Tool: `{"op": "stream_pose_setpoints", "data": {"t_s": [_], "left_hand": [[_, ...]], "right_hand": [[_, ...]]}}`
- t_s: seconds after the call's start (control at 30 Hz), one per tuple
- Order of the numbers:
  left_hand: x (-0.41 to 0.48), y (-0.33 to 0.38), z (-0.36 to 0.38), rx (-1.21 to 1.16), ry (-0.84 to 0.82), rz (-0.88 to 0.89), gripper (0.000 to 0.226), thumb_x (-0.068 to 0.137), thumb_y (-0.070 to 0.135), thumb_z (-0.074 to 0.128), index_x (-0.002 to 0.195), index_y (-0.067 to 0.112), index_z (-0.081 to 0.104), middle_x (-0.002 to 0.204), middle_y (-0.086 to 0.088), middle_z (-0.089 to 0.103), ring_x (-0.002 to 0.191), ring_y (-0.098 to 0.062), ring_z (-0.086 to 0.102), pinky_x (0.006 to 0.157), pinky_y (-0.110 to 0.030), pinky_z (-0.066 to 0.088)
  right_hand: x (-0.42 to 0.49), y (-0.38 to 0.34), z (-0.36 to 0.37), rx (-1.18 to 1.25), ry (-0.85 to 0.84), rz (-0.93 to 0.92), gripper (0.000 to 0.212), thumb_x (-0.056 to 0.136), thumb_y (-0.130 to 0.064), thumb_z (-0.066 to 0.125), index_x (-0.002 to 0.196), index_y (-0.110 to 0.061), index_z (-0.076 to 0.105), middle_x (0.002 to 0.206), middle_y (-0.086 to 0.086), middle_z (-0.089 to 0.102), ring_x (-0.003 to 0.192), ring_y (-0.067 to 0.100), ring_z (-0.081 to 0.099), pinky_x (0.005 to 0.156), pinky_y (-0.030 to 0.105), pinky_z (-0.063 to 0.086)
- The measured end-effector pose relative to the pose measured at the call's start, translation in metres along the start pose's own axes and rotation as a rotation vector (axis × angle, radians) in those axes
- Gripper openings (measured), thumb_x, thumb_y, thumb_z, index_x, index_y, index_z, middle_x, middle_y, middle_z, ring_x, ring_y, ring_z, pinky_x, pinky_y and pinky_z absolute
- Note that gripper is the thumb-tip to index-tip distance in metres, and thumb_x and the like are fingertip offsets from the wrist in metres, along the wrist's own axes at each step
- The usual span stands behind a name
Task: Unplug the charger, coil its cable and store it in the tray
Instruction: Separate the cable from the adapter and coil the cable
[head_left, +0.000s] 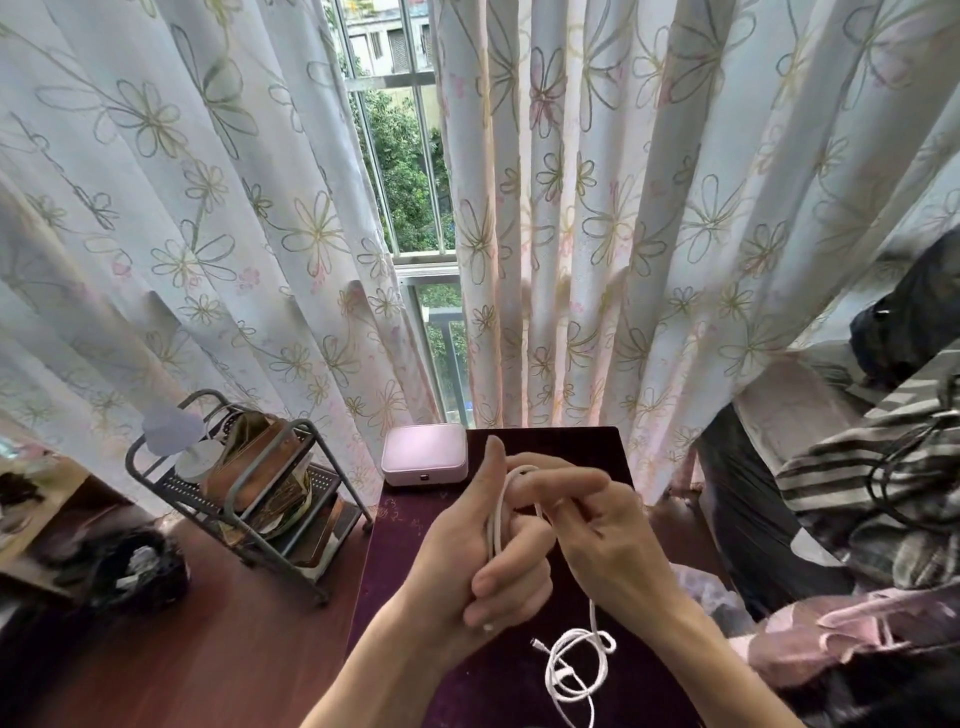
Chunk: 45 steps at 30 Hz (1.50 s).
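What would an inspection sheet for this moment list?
Surface: dark purple table top.
Job's things: white cable, part looped in hand, the rest loose on the table; pink box at the far edge; no tray plainly seen.
Clutter: metal rack with stuffed shelves, left of the table.
Hands: left hand grips the loops; right hand pinches the cable.
Cables: black cable on striped cloth, right.
Surroundings: flowered curtains, barred window.
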<state>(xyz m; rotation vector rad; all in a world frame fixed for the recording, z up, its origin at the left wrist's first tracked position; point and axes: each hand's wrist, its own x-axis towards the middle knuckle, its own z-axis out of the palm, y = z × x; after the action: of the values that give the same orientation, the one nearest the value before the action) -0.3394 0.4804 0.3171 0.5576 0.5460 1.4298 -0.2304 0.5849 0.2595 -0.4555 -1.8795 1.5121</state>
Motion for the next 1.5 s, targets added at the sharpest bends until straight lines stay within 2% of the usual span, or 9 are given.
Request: {"op": "stream_pose_setpoints", "data": {"t_s": [0.23,0.4,0.53,0.77,0.9,1.0,1.17,1.3,1.5], "left_hand": [[0.0,0.004,0.002,-0.062,-0.033,0.01,0.051,0.108,0.042,0.034,0.081,0.005,0.057,0.035,0.002,0.029,0.023,-0.008,0.023,0.029,-0.017,0.021],[0.003,0.015,0.005,-0.29,-0.062,0.118,0.043,0.108,0.031,0.032,0.095,0.0,0.059,0.038,0.001,0.029,0.024,-0.008,0.009,0.031,-0.022,0.023],[0.005,0.028,-0.001,-0.331,-0.069,0.216,0.04,0.108,0.024,0.031,0.117,-0.003,0.059,0.045,0.002,0.034,0.028,-0.009,0.025,0.036,-0.021,0.024],[0.008,0.049,-0.028,-0.066,0.318,0.32,0.037,0.106,0.026,0.043,0.114,0.003,0.07,0.047,0.004,0.043,0.025,-0.002,0.032,0.032,-0.019,0.027],[0.014,0.043,-0.036,0.142,0.492,0.269,0.042,0.106,0.031,0.04,0.119,-0.001,0.064,0.05,0.001,0.046,0.025,-0.005,0.033,0.034,-0.019,0.02],[0.017,0.029,-0.036,0.24,0.488,0.235,0.046,0.106,0.033,0.039,0.121,-0.005,0.06,0.052,-0.003,0.051,0.027,-0.008,0.038,0.032,-0.016,0.032],[0.018,0.008,-0.02,0.48,0.413,0.134,0.049,0.099,0.044,0.044,0.11,0.006,0.072,0.064,-0.011,0.066,0.045,-0.016,0.06,0.044,-0.019,0.048],[0.01,0.01,-0.003,0.806,0.333,0.069,0.056,0.106,0.043,0.035,0.079,0.019,0.078,0.059,-0.005,0.071,0.054,-0.012,0.068,0.052,-0.015,0.052],[0.007,0.004,0.001,0.838,0.176,-0.094,0.084,0.099,0.07,0.017,0.072,0.014,0.073,0.04,-0.004,0.053,0.025,-0.012,0.032,0.033,-0.029,0.021]], "right_hand": [[0.016,-0.012,-0.014,0.029,-0.012,-0.031,0.027,0.101,-0.037,0.062,0.109,-0.022,0.083,0.091,-0.015,0.082,0.081,-0.006,0.075,0.074,0.005,0.052],[0.01,0.007,-0.001,0.018,-0.056,0.059,0.04,0.102,-0.061,0.052,0.122,-0.036,0.076,0.057,0.008,0.041,0.051,0.029,0.038,0.046,0.045,0.033],[-0.007,0.02,0.008,-0.075,-0.153,0.138,0.03,0.11,-0.045,0.046,0.13,-0.041,0.069,0.06,0.008,0.036,0.05,0.024,0.033,0.046,0.04,0.03],[-0.034,-0.006,-0.007,-0.682,-0.369,0.074,0.026,0.105,-0.051,0.05,0.126,-0.044,0.064,0.092,-0.022,0.068,0.086,0.002,0.067,0.078,0.027,0.054],[-0.029,-0.046,-0.015,-0.867,-0.438,-0.12,0.041,0.102,-0.058,0.036,0.112,-0.041,0.072,0.085,-0.015,0.065,0.072,0.004,0.063,0.059,0.015,0.04],[-0.022,-0.075,-0.019,-1.021,-0.428,-0.265,0.034,0.096,-0.052,0.046,0.079,-0.041,0.074,0.065,-0.017,0.056,0.047,0.001,0.052,0.04,0.013,0.012],[-0.007,-0.097,-0.022,-0.9,-0.54,-0.272,0.028,0.097,-0.052,0.055,0.091,-0.036,0.077,0.079,-0.014,0.061,0.061,0.006,0.062,0.05,0.025,0.051],[0.011,-0.105,-0.034,-0.819,-0.429,-0.282,0.02,0.086,-0.053,0.069,0.084,-0.034,0.074,0.079,-0.021,0.059,0.065,-0.009,0.053,0.06,0.006,0.036],[0.04,-0.1,-0.052,-0.681,-0.412,-0.166,0.038,0.07,-0.065,0.083,0.081,-0.032,0.066,0.07,-0.009,0.066,0.061,0.005,0.059,0.054,0.023,0.047]]}}
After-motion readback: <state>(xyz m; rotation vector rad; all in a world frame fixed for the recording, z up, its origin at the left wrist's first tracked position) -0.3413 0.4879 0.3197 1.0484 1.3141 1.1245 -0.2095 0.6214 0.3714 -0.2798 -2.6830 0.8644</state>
